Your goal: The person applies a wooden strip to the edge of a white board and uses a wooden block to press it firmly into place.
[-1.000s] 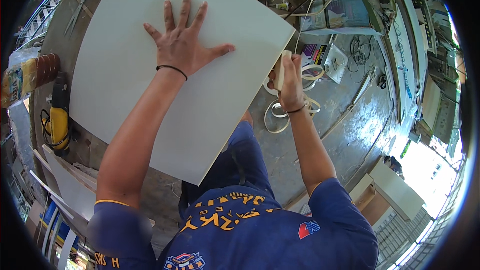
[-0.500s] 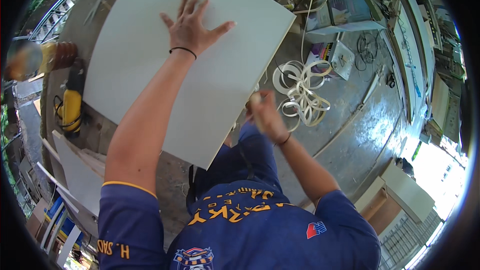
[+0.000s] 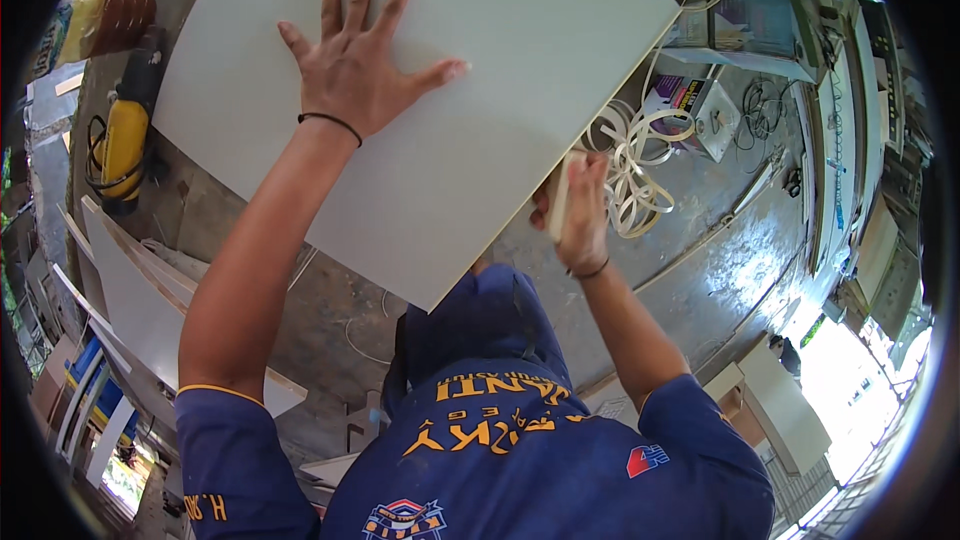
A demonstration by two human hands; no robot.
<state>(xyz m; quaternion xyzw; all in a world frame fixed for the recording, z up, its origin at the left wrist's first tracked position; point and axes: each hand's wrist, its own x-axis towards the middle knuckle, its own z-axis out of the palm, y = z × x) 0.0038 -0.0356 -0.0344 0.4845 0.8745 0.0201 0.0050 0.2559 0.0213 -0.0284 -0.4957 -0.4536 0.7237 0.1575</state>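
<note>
A large white panel (image 3: pixel 420 130) lies in front of me, one corner pointing toward my body. My left hand (image 3: pixel 355 80) rests flat on its top face, fingers spread wide. At the panel's right edge, my right hand (image 3: pixel 588 215) is closed around a pale, narrow block (image 3: pixel 561 200), held upright against or very near that edge. Whether the block touches the edge cannot be made out. Just past this hand, loops of cream edge-banding strip (image 3: pixel 640 175) hang in a loose tangle.
A yellow corded power tool (image 3: pixel 124 145) lies to the left, below a bottle-like amber container (image 3: pixel 105 25). Board offcuts (image 3: pixel 130 270) lean at lower left. A printed box (image 3: pixel 700 110) sits on the concrete floor at right, near dark coiled cable (image 3: pixel 762 108). Cabinet pieces (image 3: pixel 775 415) stand at lower right.
The view has shifted, so the panel's far right corner sits further right and the scissors have nearly left the picture. My right hand, blurred before, shows more sharply beside the edge. My left hand stays flat.
</note>
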